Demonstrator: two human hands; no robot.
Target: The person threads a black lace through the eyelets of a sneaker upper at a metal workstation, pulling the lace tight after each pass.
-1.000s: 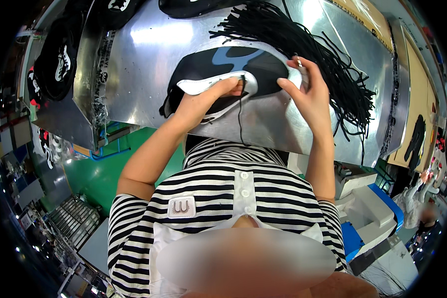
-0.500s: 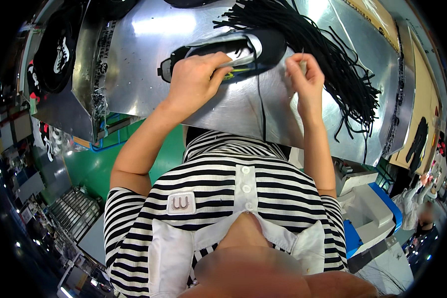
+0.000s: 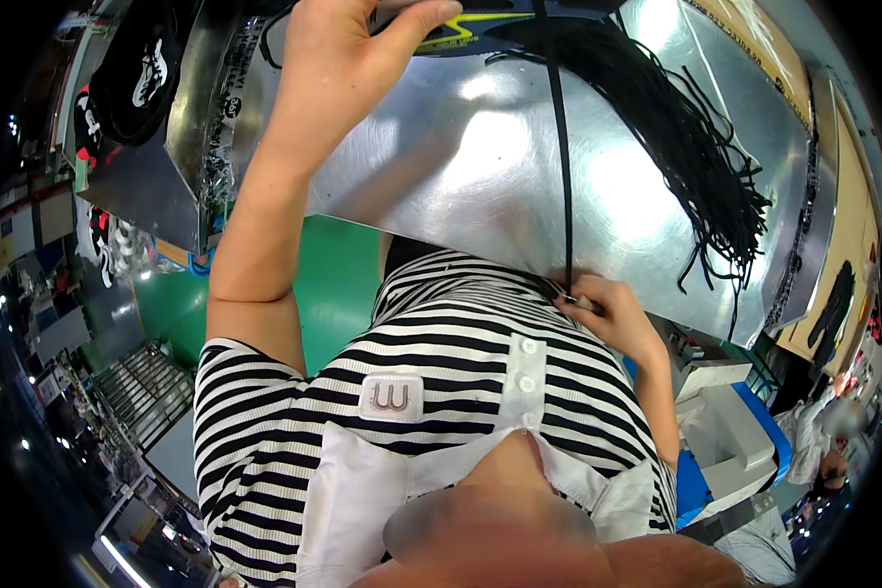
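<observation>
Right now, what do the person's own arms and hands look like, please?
No glove shows on the left hand or the right hand. The short sleeves have black and white stripes, and the forearms are uncovered. I see no watch or bracelet on the wrists; whether a ring is worn, I cannot tell.
</observation>
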